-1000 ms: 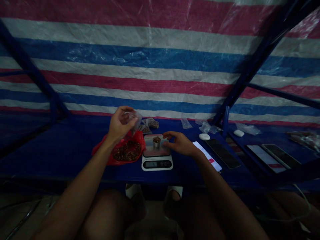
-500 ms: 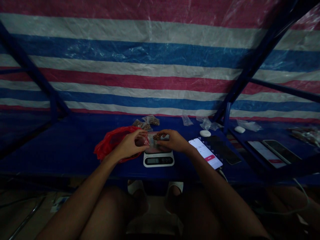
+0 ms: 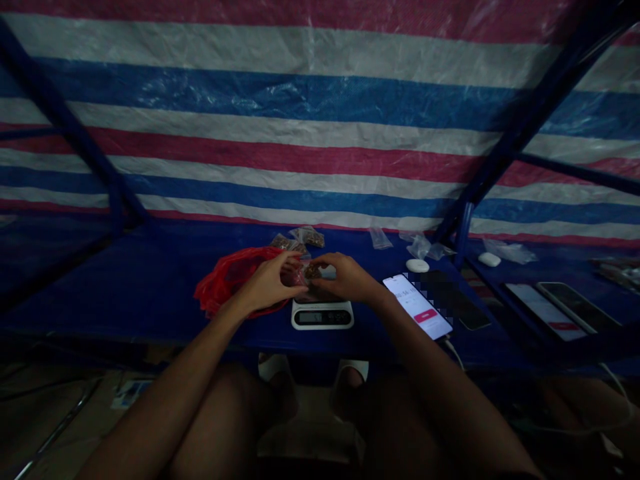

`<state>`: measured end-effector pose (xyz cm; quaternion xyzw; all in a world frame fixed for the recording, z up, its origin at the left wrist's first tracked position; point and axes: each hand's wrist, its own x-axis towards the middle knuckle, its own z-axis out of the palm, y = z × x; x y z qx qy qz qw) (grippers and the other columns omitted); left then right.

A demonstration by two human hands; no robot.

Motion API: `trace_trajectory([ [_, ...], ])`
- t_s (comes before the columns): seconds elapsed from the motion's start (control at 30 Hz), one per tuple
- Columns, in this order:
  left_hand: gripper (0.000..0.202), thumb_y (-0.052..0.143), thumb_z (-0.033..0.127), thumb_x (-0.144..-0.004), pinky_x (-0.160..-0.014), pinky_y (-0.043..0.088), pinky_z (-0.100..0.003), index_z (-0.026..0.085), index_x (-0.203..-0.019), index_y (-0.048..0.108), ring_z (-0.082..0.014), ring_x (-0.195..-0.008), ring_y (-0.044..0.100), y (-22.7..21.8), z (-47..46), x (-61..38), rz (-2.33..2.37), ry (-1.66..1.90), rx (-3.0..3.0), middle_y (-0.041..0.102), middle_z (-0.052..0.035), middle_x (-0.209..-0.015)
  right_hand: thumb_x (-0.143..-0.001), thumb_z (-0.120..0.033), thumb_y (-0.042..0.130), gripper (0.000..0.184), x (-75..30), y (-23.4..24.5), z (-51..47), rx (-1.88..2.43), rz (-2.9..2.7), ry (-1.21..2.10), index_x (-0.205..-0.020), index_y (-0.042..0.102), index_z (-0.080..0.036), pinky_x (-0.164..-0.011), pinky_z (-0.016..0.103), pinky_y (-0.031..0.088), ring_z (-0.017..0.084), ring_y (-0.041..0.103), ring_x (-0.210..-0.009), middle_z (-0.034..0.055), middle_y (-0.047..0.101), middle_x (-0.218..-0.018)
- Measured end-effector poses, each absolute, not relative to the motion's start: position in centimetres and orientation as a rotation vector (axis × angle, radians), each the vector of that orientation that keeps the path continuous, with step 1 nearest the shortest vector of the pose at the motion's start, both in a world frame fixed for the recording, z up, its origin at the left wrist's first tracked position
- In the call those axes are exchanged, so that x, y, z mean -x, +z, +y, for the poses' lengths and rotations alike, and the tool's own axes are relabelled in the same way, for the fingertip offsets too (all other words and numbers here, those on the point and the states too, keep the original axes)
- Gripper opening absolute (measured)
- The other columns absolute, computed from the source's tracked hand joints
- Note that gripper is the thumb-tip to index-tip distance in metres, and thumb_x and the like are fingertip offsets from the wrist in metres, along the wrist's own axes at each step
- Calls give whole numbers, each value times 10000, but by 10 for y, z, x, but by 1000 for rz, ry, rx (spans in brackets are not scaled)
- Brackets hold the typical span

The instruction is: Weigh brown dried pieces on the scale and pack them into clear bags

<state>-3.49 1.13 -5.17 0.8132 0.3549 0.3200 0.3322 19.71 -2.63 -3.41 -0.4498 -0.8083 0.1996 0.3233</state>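
A small cup [image 3: 313, 272] with brown contents lies between the hands, over the scale [image 3: 323, 315], nearer the right hand [image 3: 346, 279], whose fingers are bent round it, nearly closed. The left hand [image 3: 274, 281], thumb and fingers curved apart, holds a clear bag [image 3: 301, 272] just left of the cup. Bag mouth, long axis and cup tilt cannot be made out; contact with the scale is hidden.

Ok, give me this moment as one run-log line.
left hand: holds clear bag; right hand: holds cup of brown pieces; scale: below hands, reading unclear; red bag: left of scale; nearest phone: screen lit
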Motion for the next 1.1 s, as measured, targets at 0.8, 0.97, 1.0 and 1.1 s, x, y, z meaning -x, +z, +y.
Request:
trace_trajectory([
  [0.8, 760, 886, 397, -670, -998, 549, -484, 207, -1344, 590, -337, -1155, 697, -62, 14, 37, 944, 812, -2067, 706, -140, -1306, -925, -108, 602, 274, -181, -28, -29, 1090, -2404, 327, -1165, 713, -182, -1033, 385, 473, 248, 641, -1190, 111, 714, -1247],
  [0.97, 732, 890, 352, -661, -1010, 547, -490, 207, -1319, 606, -332, -1160, 700, -64, 14, 38, 898, 824, -1972, 721, -132, -1287, -936, -159, 638, 309, -179, -30, -29, 1150, -2344, 344, -1242, 682, -179, -1017, 401, 478, 265, 644, -1168, 123, 720, -1231],
  [1.0, 727, 886, 343, -668, -1011, 548, -490, 208, -1322, 602, -327, -1157, 703, -64, 14, 38, 880, 825, -1948, 724, -129, -1282, -933, -170, 652, 329, -179, -30, -29, 1169, -2324, 351, -1261, 670, -176, -1012, 409, 480, 272, 645, -1162, 127, 722, -1226],
  [1.1, 737, 882, 323, -679, -1022, 546, -502, 202, -1339, 578, -320, -1156, 707, -62, 13, 38, 840, 839, -1888, 730, -131, -1271, -937, -187, 663, 321, -179, -28, -28, 1144, -2313, 371, -1258, 678, -186, -1011, 437, 479, 285, 645, -1157, 118, 727, -1232],
])
